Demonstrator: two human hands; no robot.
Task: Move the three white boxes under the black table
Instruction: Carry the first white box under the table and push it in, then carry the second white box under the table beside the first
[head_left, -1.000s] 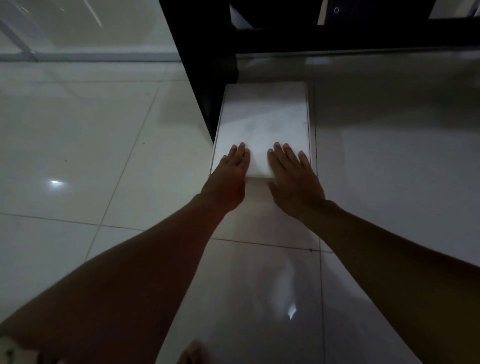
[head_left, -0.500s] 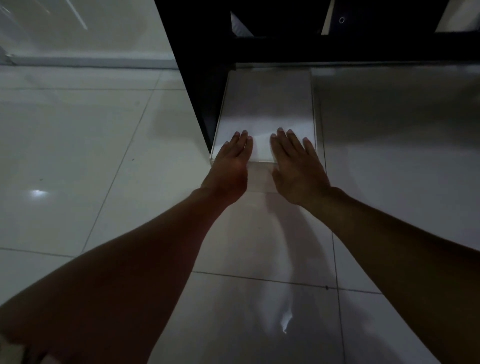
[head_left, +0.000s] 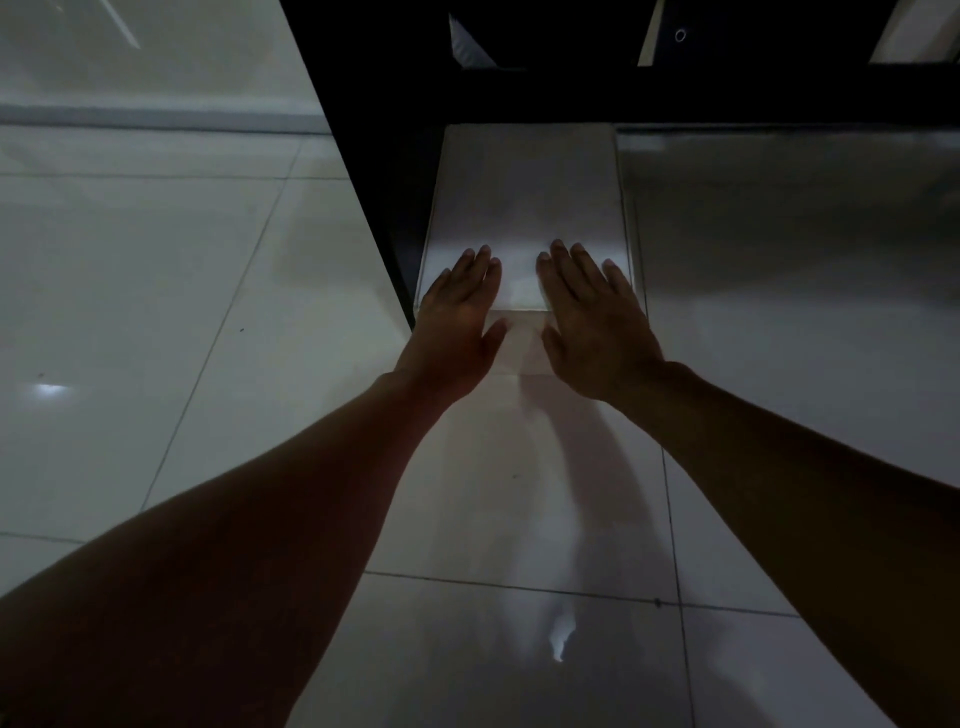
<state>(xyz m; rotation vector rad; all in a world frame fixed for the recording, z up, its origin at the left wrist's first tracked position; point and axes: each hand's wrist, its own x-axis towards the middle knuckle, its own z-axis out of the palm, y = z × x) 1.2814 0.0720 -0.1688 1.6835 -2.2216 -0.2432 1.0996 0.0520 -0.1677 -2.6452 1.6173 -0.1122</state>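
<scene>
We see one white box (head_left: 524, 208) on the tiled floor (head_left: 156, 312), toward twelve o'clock from the hands, its left side just beside the black table's leg (head_left: 363, 156) and its far end reaching the dark crossbar (head_left: 727, 98). The left hand (head_left: 457, 322) lies flat, fingers spread out straight, over the box's near edge at about eleven o'clock; the right hand (head_left: 592, 322) lies the same way at one o'clock. Neither grasps anything; the palms cover the near corners. The light is dim, so we cannot tell whether the box is a single one or a stack. Above the crossbar, pale shapes are cut off and unreadable.
</scene>
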